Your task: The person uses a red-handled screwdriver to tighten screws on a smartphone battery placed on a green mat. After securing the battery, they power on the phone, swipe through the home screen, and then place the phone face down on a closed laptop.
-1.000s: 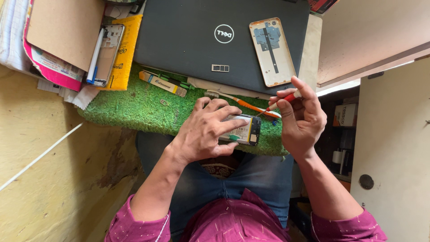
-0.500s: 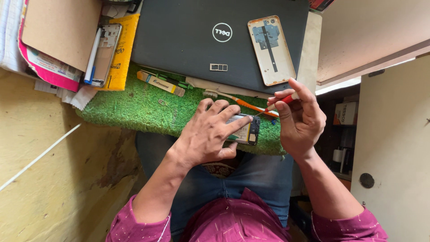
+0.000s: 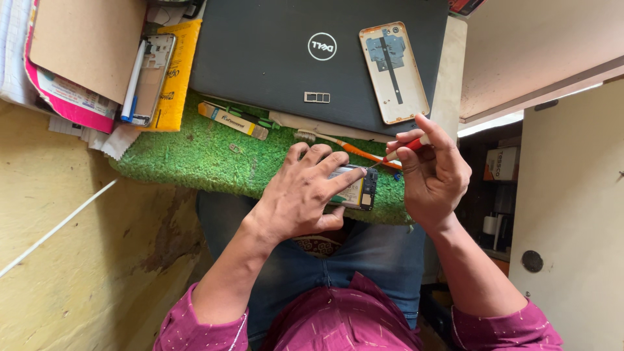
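Under left hand (image 3: 302,195), opened phone (image 3: 354,190)

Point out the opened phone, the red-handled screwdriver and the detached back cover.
opened phone (image 3: 356,190): head view, on its exposed inside under the left fingertips.
red-handled screwdriver (image 3: 416,143): head view, on the red handle in the right hand.
detached back cover (image 3: 394,73): head view, on its inner face.

Matt plastic, rough turf and soft cloth showing

A shaggy green artificial-grass mat (image 3: 195,156) is looking rough under the matt grey plastic laptop lid (image 3: 273,65); the gold metallic phone back cover (image 3: 394,73) is gleaming dully, beside brown matt cardboard (image 3: 84,45).
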